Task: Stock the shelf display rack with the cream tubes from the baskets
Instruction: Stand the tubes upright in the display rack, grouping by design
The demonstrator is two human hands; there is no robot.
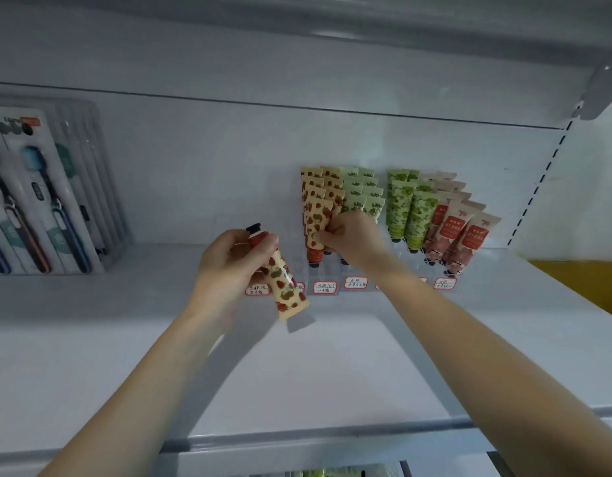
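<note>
Right now my left hand (225, 266) curls round a cream-coloured plastic tube printed with red strawberries (285, 287), held just in front of the clear tiered display rack (332, 268), ready, I judge, for the next slot. Its long axis tilts: black cap (253, 228) up-left, crimped end down-right. My right hand (347, 237) pinches the rack's front strawberry tube (315, 215), seemingly seating it cap-down.

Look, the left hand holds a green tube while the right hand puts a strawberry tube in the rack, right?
Not green. The head view shows the left hand holding a strawberry-patterned tube; the right hand does grip a strawberry tube at the rack.
</note>
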